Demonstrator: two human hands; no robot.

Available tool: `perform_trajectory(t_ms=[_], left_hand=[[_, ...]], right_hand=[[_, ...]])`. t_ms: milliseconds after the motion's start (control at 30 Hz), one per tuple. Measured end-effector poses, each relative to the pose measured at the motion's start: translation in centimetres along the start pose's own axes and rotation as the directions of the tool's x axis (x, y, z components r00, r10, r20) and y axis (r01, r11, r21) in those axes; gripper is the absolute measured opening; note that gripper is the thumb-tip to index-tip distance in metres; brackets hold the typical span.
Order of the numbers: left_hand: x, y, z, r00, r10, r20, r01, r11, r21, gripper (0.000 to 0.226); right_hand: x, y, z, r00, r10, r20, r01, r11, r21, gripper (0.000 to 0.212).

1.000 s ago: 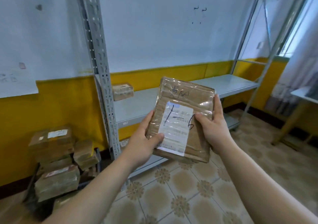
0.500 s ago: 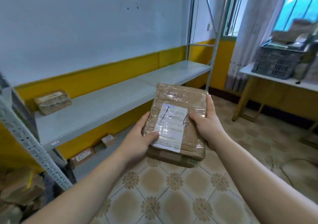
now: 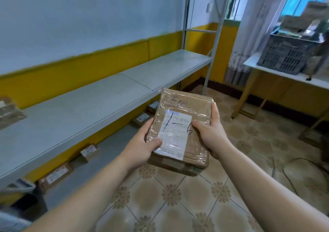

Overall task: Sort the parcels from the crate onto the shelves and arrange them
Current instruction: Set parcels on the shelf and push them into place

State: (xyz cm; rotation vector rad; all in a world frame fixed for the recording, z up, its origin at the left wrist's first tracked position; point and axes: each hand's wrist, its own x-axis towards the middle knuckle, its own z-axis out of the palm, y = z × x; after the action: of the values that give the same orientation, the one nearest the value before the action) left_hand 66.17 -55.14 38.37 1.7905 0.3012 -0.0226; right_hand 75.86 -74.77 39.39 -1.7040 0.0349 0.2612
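Parcel (image 3: 179, 130) held over tiles (image 3: 170, 196) — shelf (image 3: 89, 103) just left, crate (image 3: 284, 57) on table (image 3: 251, 62) right.

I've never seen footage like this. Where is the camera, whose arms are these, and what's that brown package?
No machine here: the camera sits on a person's head, looking down at their own arms. The left hand and right hand grip a taped brown parcel with a white label, held in the air beside a grey metal shelf. At that shelf's left end lies another parcel, with smaller parcels on the lower shelf. The grey crate on the table at right holds more.
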Motion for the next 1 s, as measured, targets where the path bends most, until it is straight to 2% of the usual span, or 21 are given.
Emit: perform_trajectory(t_ms=[200, 300, 533, 767, 1000], left_hand=[[6.7, -1.8, -1.0, 0.996, -0.094, 0.003, 0.094, 0.996, -0.005, 0.066], [9.9, -3.3, -1.5, 0.989, -0.134, -0.063, 0.136, 0.991, 0.018, 0.069], [16.3, -7.9, -1.3, 0.940, -0.270, -0.209, 0.262, 0.963, -0.067, 0.067], [19.5, -14.9, -2.5, 0.847, -0.447, -0.289, 0.403, 0.893, -0.199, 0.066], [22.7, -24.4, -6.1, 0.815, -0.500, -0.292, 0.446, 0.864, -0.233, 0.064]], right_hand=[[7.5, 1.4, 2.0, 0.995, 0.098, 0.033, -0.097, 0.994, -0.040, 0.092], [11.7, 2.5, 3.7, 0.986, 0.137, 0.091, -0.132, 0.989, -0.064, 0.093], [21.9, 5.9, 8.1, 0.940, 0.195, 0.281, -0.147, 0.972, -0.181, 0.094], [27.5, 10.7, 14.1, 0.868, 0.297, 0.399, -0.189, 0.939, -0.287, 0.093], [31.7, 19.2, 22.3, 0.830, 0.360, 0.427, -0.229, 0.917, -0.327, 0.094]])
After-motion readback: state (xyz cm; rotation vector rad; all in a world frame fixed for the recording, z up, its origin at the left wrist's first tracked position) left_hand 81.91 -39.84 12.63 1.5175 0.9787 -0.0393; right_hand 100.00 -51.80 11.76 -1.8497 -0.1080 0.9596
